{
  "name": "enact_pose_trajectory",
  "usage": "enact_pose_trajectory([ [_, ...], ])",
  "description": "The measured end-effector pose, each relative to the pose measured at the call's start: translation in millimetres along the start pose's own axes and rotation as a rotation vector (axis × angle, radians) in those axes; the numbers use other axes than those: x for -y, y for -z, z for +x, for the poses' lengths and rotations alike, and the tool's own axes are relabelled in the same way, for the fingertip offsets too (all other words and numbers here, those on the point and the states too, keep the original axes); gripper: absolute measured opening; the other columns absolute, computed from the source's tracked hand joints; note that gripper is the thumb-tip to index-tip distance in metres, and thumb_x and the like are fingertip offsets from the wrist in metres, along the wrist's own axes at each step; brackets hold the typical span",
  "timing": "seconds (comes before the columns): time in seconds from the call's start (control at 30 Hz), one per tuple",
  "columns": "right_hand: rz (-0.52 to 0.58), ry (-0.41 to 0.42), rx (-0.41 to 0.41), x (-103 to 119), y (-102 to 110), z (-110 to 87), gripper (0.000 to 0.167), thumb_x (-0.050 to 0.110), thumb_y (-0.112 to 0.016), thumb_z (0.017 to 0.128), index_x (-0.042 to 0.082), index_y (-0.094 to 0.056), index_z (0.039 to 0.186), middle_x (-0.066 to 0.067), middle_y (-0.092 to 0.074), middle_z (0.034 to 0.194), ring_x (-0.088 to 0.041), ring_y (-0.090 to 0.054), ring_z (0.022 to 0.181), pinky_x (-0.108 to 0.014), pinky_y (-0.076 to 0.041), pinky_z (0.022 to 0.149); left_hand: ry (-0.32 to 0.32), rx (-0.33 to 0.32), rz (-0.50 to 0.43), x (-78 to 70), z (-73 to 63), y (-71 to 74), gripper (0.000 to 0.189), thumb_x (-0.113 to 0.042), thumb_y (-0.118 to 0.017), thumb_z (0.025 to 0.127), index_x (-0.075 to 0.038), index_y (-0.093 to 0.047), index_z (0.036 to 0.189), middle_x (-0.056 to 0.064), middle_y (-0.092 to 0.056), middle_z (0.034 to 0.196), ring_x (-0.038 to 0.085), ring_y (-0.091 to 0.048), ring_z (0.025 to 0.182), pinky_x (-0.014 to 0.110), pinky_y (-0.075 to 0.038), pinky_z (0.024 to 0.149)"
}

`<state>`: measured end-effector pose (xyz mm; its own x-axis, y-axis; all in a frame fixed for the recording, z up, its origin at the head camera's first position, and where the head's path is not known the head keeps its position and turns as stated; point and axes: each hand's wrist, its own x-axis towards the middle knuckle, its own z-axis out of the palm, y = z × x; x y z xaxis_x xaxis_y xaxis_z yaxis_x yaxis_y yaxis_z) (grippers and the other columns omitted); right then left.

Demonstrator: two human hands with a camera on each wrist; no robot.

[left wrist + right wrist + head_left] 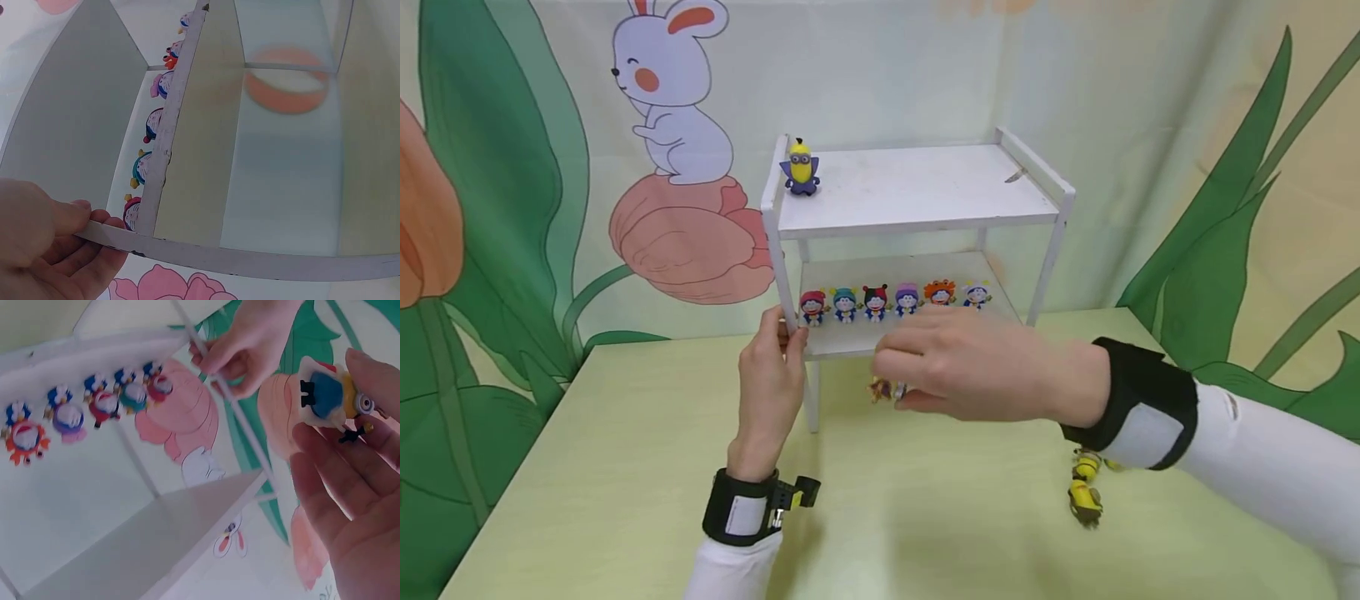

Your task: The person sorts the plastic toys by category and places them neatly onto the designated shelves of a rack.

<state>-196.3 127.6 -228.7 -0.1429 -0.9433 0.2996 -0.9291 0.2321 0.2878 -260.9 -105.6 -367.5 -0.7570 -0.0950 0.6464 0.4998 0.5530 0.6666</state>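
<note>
My left hand (769, 375) grips the front left post of a small white two-tier shelf (917, 196), thumb on one side and fingers round the other. Between the thumb and fingers of my right hand (970, 362) is a yellow minion figurine (331, 394) with goggles, blue clothing and a white outer part. In the head view this hand is in front of the lower tier and hides most of that figurine. Several blue-and-white cartoon figurines in colourful hats, one with a red hat (812, 308) at the left end, stand in a row on the lower tier.
A minion figurine (801, 169) with purple clothing stands at the left end of the top tier. More yellow figurines (1085, 502) lie on the pale green table (647, 467) at the right, below my right forearm. A printed curtain (880, 75) hangs behind the shelf.
</note>
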Motion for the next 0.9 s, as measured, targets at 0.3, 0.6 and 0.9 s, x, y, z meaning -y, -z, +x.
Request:
enact_pose_trajectory([
  [0.3, -0.001, -0.161, -0.193, -33.7, 15.9, 11.5, 0.032, 0.016, -0.084, 0.079, 0.002, -0.062, 0.098, -0.006, -0.067, 0.09, -0.02, -0.063, 0.078, -0.036, -0.052, 0.073, -0.005, 0.009, 0.001, 2.5, -0.3, -2.6, 0.028, 0.0, -0.06, 0.095, 0.005, -0.053, 0.122, 0.019, -0.064, 0.091, 0.029, -0.063, 0.079, 0.039, -0.055, 0.069],
  [0.6, 0.177, -0.387, -0.263, -63.6, 26.5, 31.2, 0.03, 0.016, -0.079, 0.084, 0.001, -0.059, 0.101, -0.006, -0.07, 0.097, -0.017, -0.067, 0.087, -0.032, -0.053, 0.077, -0.017, -0.001, 0.004, 4.0, -0.1, -1.2, 0.027, 0.001, -0.06, 0.095, 0.005, -0.053, 0.121, 0.02, -0.064, 0.089, 0.029, -0.064, 0.078, 0.039, -0.055, 0.069],
  [0.9, 0.242, -0.604, -0.219, -89.7, 33.7, 42.4, 0.032, 0.022, -0.077, 0.087, 0.002, -0.057, 0.102, -0.004, -0.07, 0.096, -0.013, -0.067, 0.087, -0.028, -0.049, 0.078, -0.01, 0.006, 0.001, 2.8, 0.6, -1.7, 0.027, 0.0, -0.059, 0.096, 0.007, -0.053, 0.121, 0.02, -0.064, 0.089, 0.029, -0.063, 0.079, 0.04, -0.056, 0.07],
])
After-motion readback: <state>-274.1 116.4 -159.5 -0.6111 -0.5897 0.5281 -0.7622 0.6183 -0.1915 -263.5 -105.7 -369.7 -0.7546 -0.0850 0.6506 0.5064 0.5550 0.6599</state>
